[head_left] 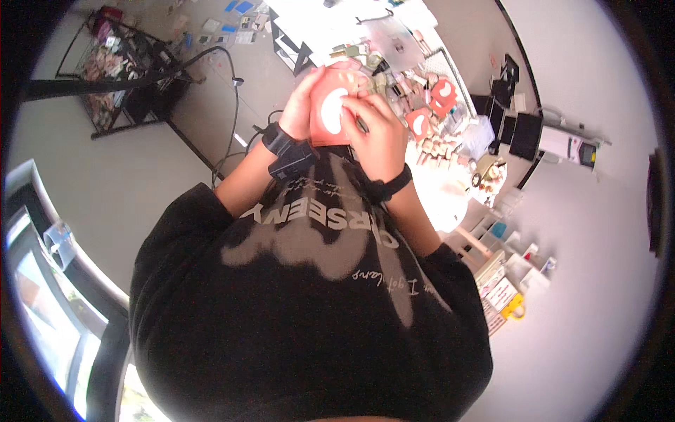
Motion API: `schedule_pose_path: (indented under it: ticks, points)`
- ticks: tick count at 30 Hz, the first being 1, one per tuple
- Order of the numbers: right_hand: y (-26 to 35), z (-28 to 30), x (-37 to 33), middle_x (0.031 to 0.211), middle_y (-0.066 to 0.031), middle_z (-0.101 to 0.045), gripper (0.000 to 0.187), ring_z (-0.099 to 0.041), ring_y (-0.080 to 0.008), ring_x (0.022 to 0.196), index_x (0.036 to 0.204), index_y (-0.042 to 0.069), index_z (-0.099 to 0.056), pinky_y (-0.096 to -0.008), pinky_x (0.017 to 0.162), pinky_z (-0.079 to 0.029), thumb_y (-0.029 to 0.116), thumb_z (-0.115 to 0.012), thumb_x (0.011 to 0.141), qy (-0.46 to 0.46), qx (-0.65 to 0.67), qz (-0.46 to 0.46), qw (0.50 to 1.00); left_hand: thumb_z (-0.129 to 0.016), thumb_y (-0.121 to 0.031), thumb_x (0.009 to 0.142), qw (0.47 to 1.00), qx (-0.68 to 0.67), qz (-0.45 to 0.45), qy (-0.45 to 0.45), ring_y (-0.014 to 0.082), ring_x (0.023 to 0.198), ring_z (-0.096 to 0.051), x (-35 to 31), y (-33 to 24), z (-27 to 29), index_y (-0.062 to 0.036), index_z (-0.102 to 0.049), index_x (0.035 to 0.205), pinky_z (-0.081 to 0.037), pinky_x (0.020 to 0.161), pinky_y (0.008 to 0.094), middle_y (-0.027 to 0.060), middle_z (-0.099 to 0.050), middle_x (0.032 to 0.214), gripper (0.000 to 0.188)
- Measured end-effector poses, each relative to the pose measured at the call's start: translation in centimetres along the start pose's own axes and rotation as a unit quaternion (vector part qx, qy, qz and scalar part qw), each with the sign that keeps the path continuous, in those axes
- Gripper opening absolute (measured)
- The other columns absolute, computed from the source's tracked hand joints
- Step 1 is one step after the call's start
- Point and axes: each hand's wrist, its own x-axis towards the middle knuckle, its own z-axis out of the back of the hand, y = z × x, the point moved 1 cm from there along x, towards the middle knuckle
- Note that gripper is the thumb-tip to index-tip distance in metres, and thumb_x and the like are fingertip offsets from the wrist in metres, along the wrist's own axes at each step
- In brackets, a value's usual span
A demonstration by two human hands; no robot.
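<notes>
A flat red packet [333,109] with a white crescent shape on its front is held up before my chest, over the near edge of the table. My left hand [301,105] is closed on its left side, the thumb along the edge. The curled fingers of my right hand [380,135] grip its right side, their tips against the white crescent. A small dark thing shows by those fingers; I cannot make out what it is. Two similar red packets, one nearer [418,125] and one farther [443,97], lie on the table to the right.
The brightly lit table [439,193] carries many small cosmetic-like items and a white grid rack [444,70]. A black wire cart [133,77] full of items stands at the far left, with a cable [234,112] hanging nearby. White shelving [524,271] stands to the right.
</notes>
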Motion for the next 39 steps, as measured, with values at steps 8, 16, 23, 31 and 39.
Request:
schedule_pose_path:
  ticks: [8, 16, 23, 31, 39]
  points:
    - [4.2, -1.0, 2.5, 0.119, -0.0078, -0.054, 0.054, -0.056, -0.0271, 0.105, 0.114, 0.013, -0.064, -0.0392, 0.086, -0.046, 0.021, -0.081, 0.064, 0.084, -0.052, 0.134, 0.986, -0.045, -0.018, 0.089, 0.998, 0.015, -0.049, 0.039, 0.0270, 0.108, -0.059, -3.2, -4.3, 1.5, -0.0017, -0.043, 0.133, -0.046, 0.097, 0.0382, 0.0162, -0.060, 0.117, 0.047]
    - [5.3, -3.4, 4.6, 0.143, -0.0172, -0.037, 0.106, -0.036, -0.0343, 0.133, 0.142, 0.012, -0.036, -0.0499, 0.110, -0.027, 0.025, -0.087, 0.050, 0.210, -0.038, 0.229, 0.950, -0.050, -0.011, 0.084, 0.984, 0.145, -0.099, -0.026, 0.0217, 0.124, -0.047, -5.6, -6.1, 0.3, -0.0088, -0.032, 0.144, -0.039, 0.104, 0.0345, 0.0093, -0.044, 0.138, 0.062]
    - [6.2, -4.0, 4.5, 0.137, -0.0187, -0.040, 0.114, -0.040, -0.0374, 0.126, 0.145, 0.007, -0.028, -0.0504, 0.107, -0.029, 0.020, -0.087, 0.048, 0.217, 0.004, 0.222, 0.951, -0.052, -0.014, 0.089, 0.960, 0.245, -0.137, 0.007, 0.0194, 0.124, -0.043, -6.2, -6.5, -0.7, -0.0094, -0.022, 0.149, -0.035, 0.106, 0.0315, 0.0101, -0.042, 0.137, 0.067]
    - [6.5, -4.7, 4.9, 0.141, -0.0229, -0.037, 0.117, -0.041, -0.0390, 0.127, 0.146, 0.004, -0.024, -0.0474, 0.103, -0.037, 0.020, -0.088, 0.050, 0.179, 0.020, 0.269, 0.946, -0.029, -0.043, 0.102, 0.996, 0.017, -0.091, 0.006, 0.0218, 0.130, -0.042, -6.8, -7.3, -1.8, -0.0089, -0.026, 0.148, -0.033, 0.109, 0.0364, 0.0111, -0.043, 0.141, 0.057]
    - [7.4, -6.4, 5.4, 0.146, -0.0246, -0.033, 0.081, -0.041, -0.0404, 0.129, 0.126, 0.007, -0.058, -0.0473, 0.103, -0.037, 0.025, -0.087, 0.052, 0.149, 0.030, 0.285, 0.946, -0.032, -0.047, 0.100, 0.991, 0.036, -0.130, 0.005, 0.0209, 0.110, -0.056, -7.5, -9.4, -1.0, -0.0094, -0.034, 0.144, -0.044, 0.099, 0.0346, 0.0093, -0.057, 0.123, 0.058]
